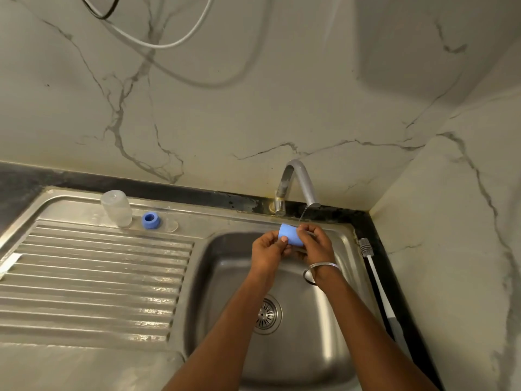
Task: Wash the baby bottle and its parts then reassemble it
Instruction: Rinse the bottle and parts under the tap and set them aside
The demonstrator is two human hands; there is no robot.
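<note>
Water point(303, 215) falls in a thin stream from the curved grey tap point(306, 184) onto a blue cap point(290, 235), which both hands hold over the far end of the steel sink point(220, 277). The cap lies tilted on its side, closed end toward the left. The left grip point(267, 249) pinches the cap from the near left, with the thumb on its side and the fingers curled beneath. The right grip point(317, 244) is closed round the cap's other end, fingertips on top just where the stream lands. A thin metal bangle point(324, 267) circles the right wrist. The round drain point(267, 314) shows between the two forearms.

On the ledge behind the ribbed draining board point(98, 277), well to the left of the hands, a clear bottle point(117, 208) stands on end, and a blue ring point(151, 220) sits just beside it to the right, apart from it. A bottle brush point(376, 277) with a white handle lies along the sink's right rim, bristles toward the wall, next to the dark table point(375, 221) edge. Cables point(169, 45) hang against the marbled wall point(253, 108) above.
</note>
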